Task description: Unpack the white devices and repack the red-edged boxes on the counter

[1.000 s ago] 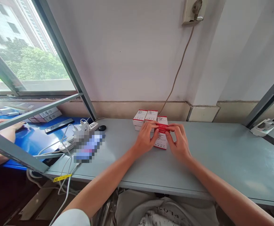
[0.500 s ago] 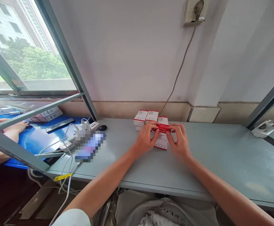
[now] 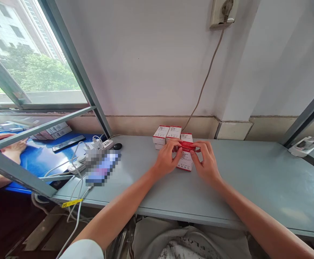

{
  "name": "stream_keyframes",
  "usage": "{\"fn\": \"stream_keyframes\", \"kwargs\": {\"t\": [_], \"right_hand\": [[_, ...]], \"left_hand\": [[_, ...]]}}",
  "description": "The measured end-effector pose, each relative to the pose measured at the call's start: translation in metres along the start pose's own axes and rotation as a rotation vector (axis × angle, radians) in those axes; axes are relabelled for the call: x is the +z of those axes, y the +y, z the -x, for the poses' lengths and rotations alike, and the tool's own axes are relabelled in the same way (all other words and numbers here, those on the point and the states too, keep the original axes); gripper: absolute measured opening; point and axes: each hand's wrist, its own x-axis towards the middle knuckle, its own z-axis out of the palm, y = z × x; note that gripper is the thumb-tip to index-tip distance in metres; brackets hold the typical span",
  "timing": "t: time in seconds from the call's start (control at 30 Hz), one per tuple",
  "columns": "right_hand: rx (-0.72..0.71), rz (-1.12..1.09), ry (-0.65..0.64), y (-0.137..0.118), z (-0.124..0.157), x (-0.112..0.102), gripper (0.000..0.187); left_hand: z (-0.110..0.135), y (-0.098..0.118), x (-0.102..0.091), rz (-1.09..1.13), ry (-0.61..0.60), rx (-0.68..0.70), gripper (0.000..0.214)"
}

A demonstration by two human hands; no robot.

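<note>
My left hand (image 3: 168, 157) and my right hand (image 3: 206, 161) meet over small white-and-red cardboard boxes on the grey table. Between them is a bright red strip or side (image 3: 187, 145) of a box, pinched at its left end by my left thumb and fingers and at its right end by my right ones. Below the red part shows the white printed face of a box (image 3: 185, 160); another white box top (image 3: 186, 137) peeks out behind. Whether these belong to one box or two I cannot tell. Just left stand more boxes (image 3: 161, 132), stacked.
A phone (image 3: 103, 169), blurred out, lies left on the grey table (image 3: 135, 172), near a power strip (image 3: 77, 166), white cables and a black mouse-like object (image 3: 117, 146). Metal frame bars (image 3: 45, 124) divide off a blue table (image 3: 42, 156), where another person's hands (image 3: 14, 145) rest.
My hands hold nearly the same pinch on the red part. At the blue table, the other person's hand has drawn slightly left.
</note>
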Motion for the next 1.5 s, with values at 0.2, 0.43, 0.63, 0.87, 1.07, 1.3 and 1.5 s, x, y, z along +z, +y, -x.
{"fn": "stream_keyframes", "kwargs": {"t": [0.2,0.43,0.63,0.87,1.07,1.3,1.5], "right_hand": [[0.003,0.023,-0.016,-0.0005,-0.0017,-0.0028,0.017],[0.001,0.022,-0.031,0.0013,-0.0028,-0.0049,0.019],[0.013,0.025,-0.042,0.0009,-0.0027,-0.0058,0.020],[0.029,0.001,-0.052,0.0031,-0.0009,-0.0048,0.021],[0.045,-0.005,-0.062,0.0032,-0.0002,-0.0046,0.021],[0.048,-0.006,-0.062,0.0017,-0.0004,-0.0047,0.021],[0.047,-0.002,-0.065,0.0019,-0.0001,-0.0047,0.021]], "left_hand": [[-0.0009,0.0010,-0.0009,-0.015,-0.021,-0.001,0.011],[-0.0009,-0.0003,-0.0016,-0.047,-0.064,0.001,0.014],[-0.0006,0.0000,-0.0014,-0.067,-0.066,-0.003,0.015],[-0.0014,0.0015,-0.0029,-0.071,-0.071,-0.012,0.014],[-0.0009,0.0001,-0.0022,-0.058,-0.076,-0.019,0.015],[-0.0020,0.0023,-0.0028,-0.063,-0.075,-0.017,0.015],[-0.0018,0.0019,-0.0027,-0.064,-0.078,-0.020,0.013]]}}
